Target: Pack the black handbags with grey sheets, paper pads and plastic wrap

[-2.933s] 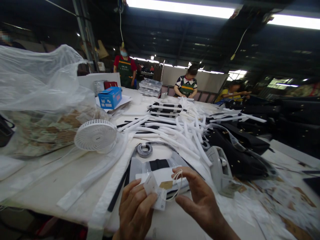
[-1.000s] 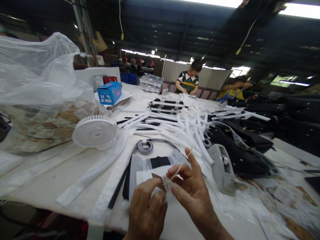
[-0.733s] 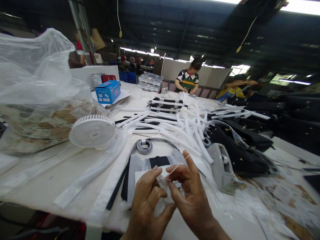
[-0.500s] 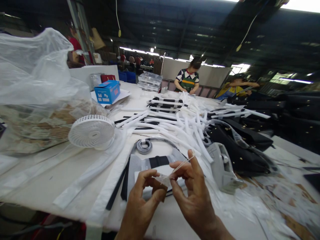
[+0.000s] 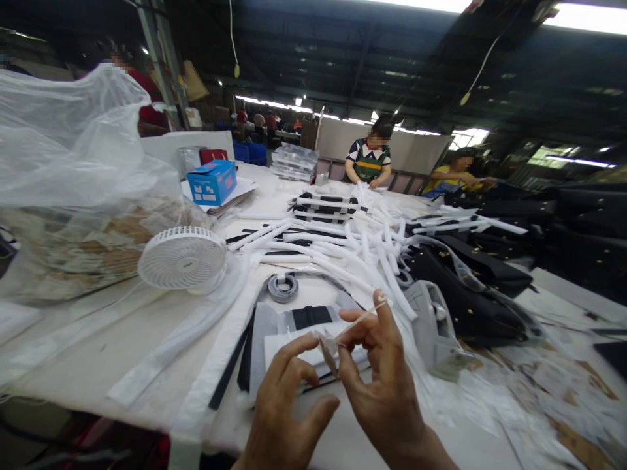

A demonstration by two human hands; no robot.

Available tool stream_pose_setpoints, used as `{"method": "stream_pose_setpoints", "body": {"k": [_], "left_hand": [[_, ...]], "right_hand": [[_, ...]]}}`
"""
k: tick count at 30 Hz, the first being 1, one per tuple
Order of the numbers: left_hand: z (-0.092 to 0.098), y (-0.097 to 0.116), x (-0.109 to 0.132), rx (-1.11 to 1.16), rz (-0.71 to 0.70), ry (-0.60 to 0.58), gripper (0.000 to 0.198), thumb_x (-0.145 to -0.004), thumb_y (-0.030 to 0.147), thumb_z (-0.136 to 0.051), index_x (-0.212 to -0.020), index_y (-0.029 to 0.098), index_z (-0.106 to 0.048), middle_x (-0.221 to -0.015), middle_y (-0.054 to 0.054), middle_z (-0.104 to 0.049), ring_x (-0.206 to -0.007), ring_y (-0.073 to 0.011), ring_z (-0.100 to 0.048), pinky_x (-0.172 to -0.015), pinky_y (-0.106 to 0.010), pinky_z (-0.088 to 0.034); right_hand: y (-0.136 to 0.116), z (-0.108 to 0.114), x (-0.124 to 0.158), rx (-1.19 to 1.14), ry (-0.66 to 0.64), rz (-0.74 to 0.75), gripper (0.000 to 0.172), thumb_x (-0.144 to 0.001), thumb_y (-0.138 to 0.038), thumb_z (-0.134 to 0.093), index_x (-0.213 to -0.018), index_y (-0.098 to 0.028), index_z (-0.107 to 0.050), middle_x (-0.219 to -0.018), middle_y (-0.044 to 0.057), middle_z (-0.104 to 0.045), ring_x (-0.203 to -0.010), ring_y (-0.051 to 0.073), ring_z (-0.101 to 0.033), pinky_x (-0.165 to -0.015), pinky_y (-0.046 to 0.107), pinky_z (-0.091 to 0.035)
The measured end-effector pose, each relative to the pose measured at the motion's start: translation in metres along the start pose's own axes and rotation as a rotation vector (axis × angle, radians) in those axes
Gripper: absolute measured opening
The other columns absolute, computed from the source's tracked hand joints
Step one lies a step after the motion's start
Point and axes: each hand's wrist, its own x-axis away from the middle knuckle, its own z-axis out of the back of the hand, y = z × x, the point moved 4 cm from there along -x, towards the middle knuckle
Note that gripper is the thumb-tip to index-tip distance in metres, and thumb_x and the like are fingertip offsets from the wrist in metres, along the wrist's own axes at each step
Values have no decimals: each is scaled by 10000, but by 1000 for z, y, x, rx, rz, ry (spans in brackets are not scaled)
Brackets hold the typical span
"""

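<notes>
My right hand (image 5: 379, 375) pinches a small hang tag (image 5: 329, 356) between thumb and fingers. The tag's thin white string (image 5: 361, 318) runs up to the raised index fingertip. Beside it is my left hand (image 5: 291, 398), its thumb spread away from the fingers and the index fingertip close to the tag's edge; whether they touch I cannot tell. Beneath both hands lies a grey and black bag (image 5: 257, 346) with a white sheet (image 5: 281, 346) on it, partly hidden. A coiled grey strap (image 5: 283, 287) rests just behind the bag.
A white fan (image 5: 181, 258) and a large clear plastic bag of tags (image 5: 98, 241) stand on the left. White wrapped handles (image 5: 318, 251) spread across the middle. To the right are a tape dispenser (image 5: 434, 326), black bags (image 5: 455, 294) and loose packets (image 5: 553, 385). A co-worker (image 5: 368, 160) stands opposite.
My left thumb and fingers have parted and moved off the tag, which now hangs turned edge-on from my right hand. The string is pulled straighter at the right index finger.
</notes>
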Motion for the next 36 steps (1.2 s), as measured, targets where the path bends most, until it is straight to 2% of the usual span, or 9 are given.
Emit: {"method": "stream_pose_setpoints", "body": {"k": [4,8,11,13,16,19,25,30,36], "left_hand": [[-11,-22,2,494,445,-42,229,-937,395,-527,-812,203,-540,-1097,-89,-644,-1002,-231,-646,-839,-349,-552],[-20,-28,1,581,530,-119,196,-830,356,-678,-867,198,-567,-843,-27,-640,-799,-183,-625,-753,-298,-522],[-19,-26,1,453,558,-42,154,-825,271,-658,-926,220,-555,-770,18,-611,-698,-146,-582,-660,-254,-500],[-10,-19,-2,268,444,80,150,-835,218,-642,-952,235,-551,-736,40,-593,-662,-133,-572,-640,-238,-493],[5,3,-9,-106,-16,207,147,-837,85,-620,-891,219,-589,-751,21,-607,-716,-131,-590,-704,-244,-492],[14,18,-7,-337,-371,228,214,-788,-35,-614,-854,169,-615,-809,-30,-629,-828,-159,-600,-814,-302,-495],[17,19,-3,-409,-499,201,226,-757,-73,-622,-866,125,-626,-895,-72,-625,-996,-210,-605,-916,-369,-494],[9,12,-5,-271,-339,133,197,-813,-21,-564,-871,167,-575,-1056,-105,-656,-1058,-204,-617,-907,-333,-518],[12,1,0,-44,71,211,104,-870,160,-593,-943,235,-589,-844,8,-682,-775,-136,-673,-690,-214,-535]], "right_hand": [[-2,-1,-1,-107,6,-87,780,-894,-106,-567,-1540,-297,-172,-1127,98,-598,-764,145,-647,-736,338,-594],[-2,-1,-3,-117,14,-139,775,-888,-115,-560,-1536,-311,-183,-1126,88,-592,-745,132,-647,-720,317,-594],[0,1,-2,-68,12,-113,775,-889,-114,-548,-1540,-307,-174,-1142,97,-583,-768,144,-649,-748,346,-594],[2,2,1,-19,5,-61,770,-894,-104,-534,-1544,-295,-169,-1130,100,-586,-848,171,-654,-823,397,-580],[3,3,3,36,-11,-14,759,-898,-91,-516,-1546,-282,-169,-1121,101,-593,-938,195,-649,-930,462,-533],[3,2,2,38,-24,-37,761,-900,-92,-509,-1544,-296,-160,-1167,108,-586,-826,158,-650,-849,401,-568],[-3,1,-3,-35,-31,-131,760,-888,-123,-539,-1533,-314,-185,-1175,93,-584,-733,119,-637,-744,311,-582],[-6,-1,-2,-157,-32,-261,776,-872,-158,-579,-1525,-321,-192,-1171,84,-590,-731,119,-642,-695,283,-583],[-6,0,-3,-127,-5,-205,755,-883,-149,-564,-1526,-315,-204,-1185,93,-579,-745,118,-642,-748,307,-581]]}}
